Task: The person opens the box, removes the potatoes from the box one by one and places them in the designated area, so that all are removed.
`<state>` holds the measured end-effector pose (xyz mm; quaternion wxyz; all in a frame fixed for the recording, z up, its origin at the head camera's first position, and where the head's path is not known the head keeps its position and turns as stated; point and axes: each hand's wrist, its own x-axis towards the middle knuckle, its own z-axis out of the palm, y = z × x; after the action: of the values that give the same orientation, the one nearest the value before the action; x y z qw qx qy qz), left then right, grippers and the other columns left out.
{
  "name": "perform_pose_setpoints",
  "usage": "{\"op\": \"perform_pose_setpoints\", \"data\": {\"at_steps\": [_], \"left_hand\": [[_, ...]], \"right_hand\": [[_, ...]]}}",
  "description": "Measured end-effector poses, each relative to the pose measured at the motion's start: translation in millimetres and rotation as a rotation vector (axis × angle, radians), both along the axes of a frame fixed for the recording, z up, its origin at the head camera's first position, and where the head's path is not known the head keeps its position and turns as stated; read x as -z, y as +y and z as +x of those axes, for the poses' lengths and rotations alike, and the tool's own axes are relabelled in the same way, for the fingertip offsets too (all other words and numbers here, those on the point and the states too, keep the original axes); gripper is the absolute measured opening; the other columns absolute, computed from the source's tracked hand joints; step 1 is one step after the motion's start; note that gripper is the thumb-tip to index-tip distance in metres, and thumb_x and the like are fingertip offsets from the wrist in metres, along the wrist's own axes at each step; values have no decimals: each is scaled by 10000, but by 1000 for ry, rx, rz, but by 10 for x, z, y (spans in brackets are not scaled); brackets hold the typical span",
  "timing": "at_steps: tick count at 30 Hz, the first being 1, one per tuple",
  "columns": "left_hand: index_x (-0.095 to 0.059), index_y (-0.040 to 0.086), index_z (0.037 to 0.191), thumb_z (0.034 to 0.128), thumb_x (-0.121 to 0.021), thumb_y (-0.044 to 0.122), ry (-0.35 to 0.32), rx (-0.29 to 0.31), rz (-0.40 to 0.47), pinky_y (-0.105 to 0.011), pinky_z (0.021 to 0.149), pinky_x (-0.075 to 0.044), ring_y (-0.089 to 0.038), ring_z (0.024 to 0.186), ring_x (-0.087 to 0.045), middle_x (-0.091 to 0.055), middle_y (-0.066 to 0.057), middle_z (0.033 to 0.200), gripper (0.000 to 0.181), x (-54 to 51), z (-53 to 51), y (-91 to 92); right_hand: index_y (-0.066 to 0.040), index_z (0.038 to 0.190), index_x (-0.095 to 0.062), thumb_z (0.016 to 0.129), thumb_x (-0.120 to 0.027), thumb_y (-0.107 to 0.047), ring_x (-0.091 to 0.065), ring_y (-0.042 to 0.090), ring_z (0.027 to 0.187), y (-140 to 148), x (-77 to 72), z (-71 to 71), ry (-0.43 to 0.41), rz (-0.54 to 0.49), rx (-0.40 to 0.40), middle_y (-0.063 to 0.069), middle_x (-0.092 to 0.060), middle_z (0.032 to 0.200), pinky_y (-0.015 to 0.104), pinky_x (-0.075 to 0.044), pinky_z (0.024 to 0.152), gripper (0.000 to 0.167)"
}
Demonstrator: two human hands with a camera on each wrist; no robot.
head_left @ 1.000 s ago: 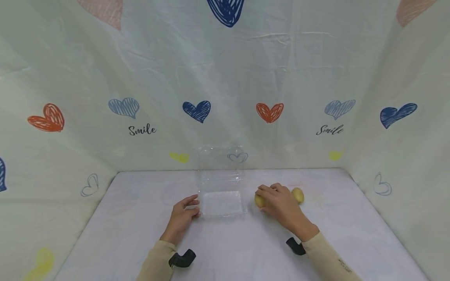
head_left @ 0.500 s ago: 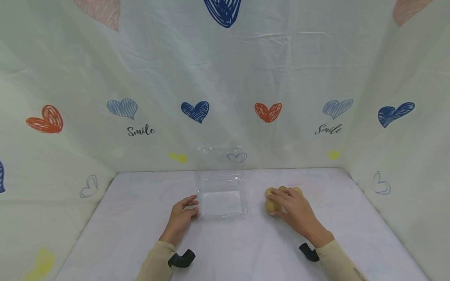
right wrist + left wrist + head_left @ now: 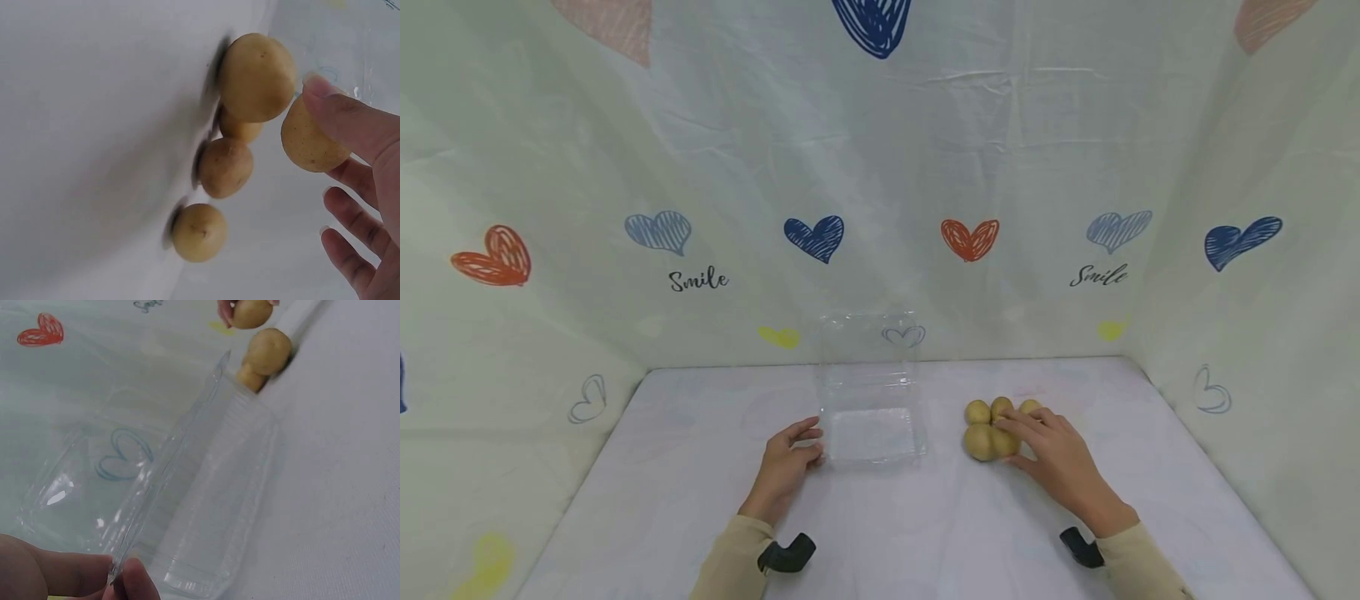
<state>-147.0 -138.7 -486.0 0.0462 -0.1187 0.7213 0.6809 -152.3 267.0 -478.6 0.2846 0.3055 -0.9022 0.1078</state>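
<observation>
My left hand pinches the left rim of a clear plastic clamshell box, whose lid stands raised at the back. In the left wrist view, thumb and fingers grip that rim. To the box's right, my right hand holds a small potato between thumb and fingers. The right wrist view shows this potato apart from the table. Beside it lies a larger potato. Behind are several smaller potatoes, one partly hidden by my fingers.
A white cloth covers the table. A pale curtain printed with hearts hangs along the back and sides. Black curved pieces sit at both wrists.
My right hand has moved right, and more potatoes now show beside it. A larger potato that it touched half a second ago now lies outside its grip. The left hand and box stay put.
</observation>
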Motion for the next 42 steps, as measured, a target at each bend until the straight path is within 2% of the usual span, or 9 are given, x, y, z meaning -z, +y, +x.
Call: {"op": "perform_pose_setpoints", "data": {"at_steps": [11,17,31,38,42], "left_hand": [[-528,-99,1471,989,-578,-117,1,-5,-2,-248,762,-576,-167,883,-618,-568,-287,1341,485,11,5,-1],[-527,-92,1476,992,-577,-112,-1,-3,3,-250,764,-576,-170,886,-611,-561,-283,1346,487,8,10,-1],[-527,-96,1475,982,-572,-125,-4,-13,8,-252,757,-576,-185,886,-613,-564,-284,1337,496,-2,12,3],[-525,-92,1479,985,-571,-120,-7,-10,9,-259,762,-571,-191,889,-614,-562,-280,1342,497,-23,23,2],[-526,-93,1477,983,-570,-122,-7,-10,6,-261,761,-571,-195,887,-616,-565,-279,1338,497,-23,17,8]], "right_hand": [[-80,1191,-774,538,-1035,-125,-638,225,925,142,97,18,-25,17,13,102,-760,1248,419,-556,742,705],[-97,1177,-772,550,-1028,-125,-644,217,922,169,135,39,-81,21,24,107,-760,1252,402,-555,738,678],[-100,1238,-757,669,-990,-168,-667,266,1031,199,182,37,-248,59,51,109,-734,1312,451,-585,807,619],[-83,1229,-747,669,-986,-122,-682,341,1097,196,182,35,-245,50,43,146,-717,1289,526,-595,857,611],[-83,1216,-749,662,-989,-86,-689,334,1083,202,189,31,-223,44,41,128,-715,1239,516,-598,848,604]]}}
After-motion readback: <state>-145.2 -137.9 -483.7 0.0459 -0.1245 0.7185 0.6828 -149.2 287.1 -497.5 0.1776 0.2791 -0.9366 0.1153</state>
